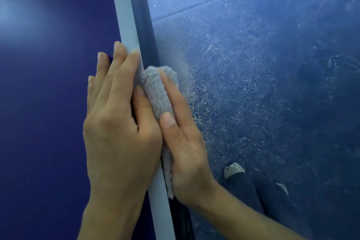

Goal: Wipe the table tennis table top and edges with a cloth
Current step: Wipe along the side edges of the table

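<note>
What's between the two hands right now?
In the head view, the grey cloth lies between the left hand and right hand, against the table's edge.

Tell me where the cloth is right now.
In the head view, the grey cloth is pressed against the table's side edge, just right of the pale border line, held in the right hand beside the left hand.
</note>
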